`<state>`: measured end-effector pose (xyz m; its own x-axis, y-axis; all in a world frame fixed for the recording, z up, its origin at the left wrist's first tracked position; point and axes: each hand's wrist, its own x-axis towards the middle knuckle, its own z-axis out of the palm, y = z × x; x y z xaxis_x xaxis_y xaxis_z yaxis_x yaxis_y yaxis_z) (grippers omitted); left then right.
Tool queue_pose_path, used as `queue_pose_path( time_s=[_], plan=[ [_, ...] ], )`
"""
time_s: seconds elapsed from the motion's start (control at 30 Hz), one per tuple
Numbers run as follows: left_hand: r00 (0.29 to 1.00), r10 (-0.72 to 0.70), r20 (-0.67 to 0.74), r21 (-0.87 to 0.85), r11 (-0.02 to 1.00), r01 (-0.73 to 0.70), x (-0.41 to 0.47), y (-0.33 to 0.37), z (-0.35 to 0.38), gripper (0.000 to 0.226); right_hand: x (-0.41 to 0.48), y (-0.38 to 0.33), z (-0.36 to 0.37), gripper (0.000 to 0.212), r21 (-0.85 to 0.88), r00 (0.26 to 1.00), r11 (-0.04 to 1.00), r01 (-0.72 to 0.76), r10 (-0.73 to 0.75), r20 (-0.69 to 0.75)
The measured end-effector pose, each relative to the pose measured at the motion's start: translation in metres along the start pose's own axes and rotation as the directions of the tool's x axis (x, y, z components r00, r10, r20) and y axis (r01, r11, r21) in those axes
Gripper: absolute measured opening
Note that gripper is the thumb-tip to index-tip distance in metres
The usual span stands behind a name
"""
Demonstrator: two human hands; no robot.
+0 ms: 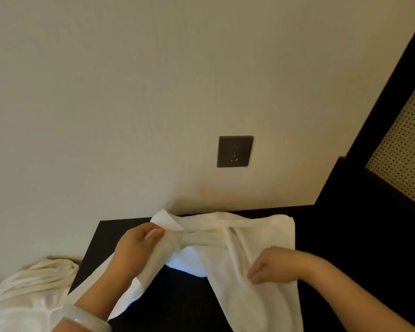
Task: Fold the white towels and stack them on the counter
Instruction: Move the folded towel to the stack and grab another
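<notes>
A white towel (261,233) lies rumpled across the dark counter (177,300), its far edge close to the wall. My left hand (137,248) pinches a bunched part of the towel near its upper left corner between thumb and fingers. My right hand (271,267) grips a fold of the towel on its right side, fingers curled into the cloth. Both ends of the towel hang down toward me over the counter. A second heap of white towels (34,283) lies lower left, off the counter.
A dark wall socket (235,151) sits on the cream wall above the counter. A dark wooden frame with a woven cane panel (405,144) rises at the right. A pale bangle (86,318) circles my left wrist.
</notes>
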<state>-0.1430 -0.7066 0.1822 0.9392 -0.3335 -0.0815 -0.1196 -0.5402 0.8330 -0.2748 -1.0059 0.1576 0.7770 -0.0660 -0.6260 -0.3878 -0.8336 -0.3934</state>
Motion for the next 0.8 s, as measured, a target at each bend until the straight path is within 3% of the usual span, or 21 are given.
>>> queue_pose_path(
  time_s=[0.07, 0.13, 0.17, 0.2, 0.3, 0.43, 0.5, 0.57, 0.63, 0.73, 0.8],
  plan=[
    [0.998, -0.050, 0.046, -0.004, 0.999, 0.050, 0.005, -0.001, 0.014, 0.019, 0.006, 0.014, -0.017, 0.009, 0.247, 0.967, 0.967, 0.063, 0.002, -0.255],
    [0.991, -0.101, 0.085, -0.022, 0.994, 0.103, 0.009, 0.000, 0.028, 0.018, 0.022, 0.036, -0.035, 0.010, 0.422, 0.805, 0.901, 0.103, 0.173, -0.567],
    [0.988, -0.122, 0.095, -0.034, 0.991, 0.126, 0.011, 0.001, 0.035, 0.019, 0.032, 0.049, -0.043, 0.012, 0.434, 0.723, 0.898, 0.066, 0.257, -0.641],
    [0.986, -0.137, 0.098, -0.041, 0.989, 0.141, 0.010, 0.001, 0.039, 0.020, 0.040, 0.058, -0.048, 0.025, 0.425, 0.687, 0.905, -0.018, 0.320, -0.652],
    [0.983, -0.144, 0.115, -0.034, 0.988, 0.149, 0.014, -0.002, 0.053, 0.025, 0.065, 0.086, -0.055, 0.059, 0.396, 0.729, 0.886, -0.241, 0.435, -0.529],
    [0.973, -0.186, 0.135, -0.019, 0.981, 0.191, 0.020, -0.001, 0.058, 0.025, 0.078, 0.096, -0.063, 0.047, 0.309, 0.712, 0.878, -0.365, 0.477, -0.515],
    [0.967, -0.207, 0.150, -0.015, 0.977, 0.211, 0.021, -0.001, 0.056, 0.025, 0.075, 0.093, -0.067, 0.039, 0.423, 0.739, 0.858, -0.291, 0.482, -0.471],
    [0.964, -0.208, 0.164, 0.000, 0.978, 0.211, 0.020, 0.003, 0.053, 0.026, 0.062, 0.080, -0.074, 0.018, 0.585, 0.775, 0.801, -0.129, 0.450, -0.444],
    [0.969, -0.188, 0.160, -0.010, 0.981, 0.192, 0.020, 0.011, 0.050, 0.026, 0.035, 0.052, -0.086, 0.011, 0.666, 0.776, 0.746, 0.027, 0.404, -0.485],
    [0.979, -0.161, 0.123, -0.143, 0.974, 0.178, 0.012, 0.042, 0.042, 0.018, -0.018, -0.006, -0.106, 0.010, 0.612, 0.634, 0.737, 0.285, 0.334, -0.697],
    [0.982, -0.105, 0.154, -0.319, 0.936, 0.150, 0.002, 0.066, 0.036, 0.013, -0.052, -0.049, -0.102, 0.012, 0.520, 0.536, 0.743, 0.422, 0.259, -0.804]
  ],
)
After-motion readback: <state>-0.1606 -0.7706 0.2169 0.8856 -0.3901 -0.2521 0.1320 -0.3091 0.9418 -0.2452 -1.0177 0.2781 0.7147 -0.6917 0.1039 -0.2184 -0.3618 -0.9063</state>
